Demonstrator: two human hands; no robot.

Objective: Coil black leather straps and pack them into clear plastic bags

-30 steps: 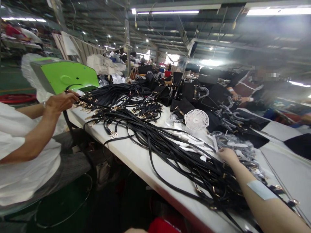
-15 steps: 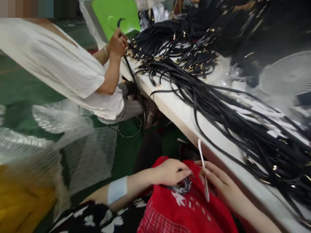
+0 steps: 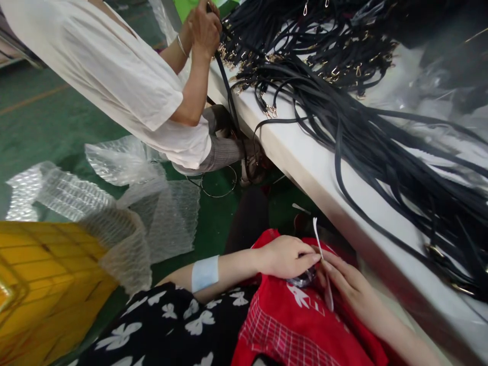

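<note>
My left hand (image 3: 285, 256) is closed around a small, dark, shiny bundle (image 3: 304, 278), mostly hidden beneath its fingers; I cannot make out its exact kind. A thin white strip (image 3: 316, 231) stands upright between the fingertips of my right hand (image 3: 345, 279). Its upper end looks split or doubled, and its lower part hangs below the fingers. Both hands' fingertips meet around the strip, just above my lap. Under them lies a red apron (image 3: 290, 330) with a white rabbit print and a checked part.
A white table (image 3: 305, 168) on my right bears a heap of black straps (image 3: 366, 137) with gold-coloured clasps. Ahead, a person in a white shirt (image 3: 125, 76) handles a black strap. Bubble wrap (image 3: 171, 218) lies on the green floor, beside a yellow crate (image 3: 49, 284).
My hands have come together, the left fingertips now at the white strip beside the right ones. The view has shifted, bringing the yellow crate further in. The other person's hands are still raised.
</note>
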